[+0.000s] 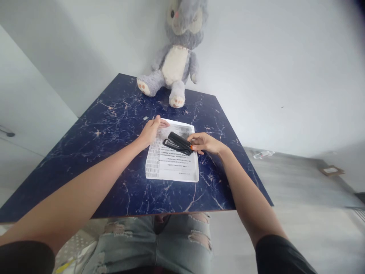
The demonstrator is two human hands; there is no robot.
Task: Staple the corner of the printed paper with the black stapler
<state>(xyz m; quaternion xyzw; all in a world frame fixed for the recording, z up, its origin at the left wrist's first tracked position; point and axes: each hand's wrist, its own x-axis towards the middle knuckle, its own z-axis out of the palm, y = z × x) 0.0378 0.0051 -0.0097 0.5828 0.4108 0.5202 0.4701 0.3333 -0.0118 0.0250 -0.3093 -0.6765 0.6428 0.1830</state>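
Head view: right hand (209,143) pinches orange-tipped end of black, elongated stapler (178,143) over rectangular printed paper (178,172); left hand (151,131) loosely open on paper's edge; marble-patterned blue desk (114,118).

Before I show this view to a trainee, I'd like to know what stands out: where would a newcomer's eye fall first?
Probably on the big gray-and-cream plush toy, seated at the far edge of the blue marbled table. Next might come the black stapler lying on the printed paper, held at one end by the right hand, with the left hand at the paper's far left corner.
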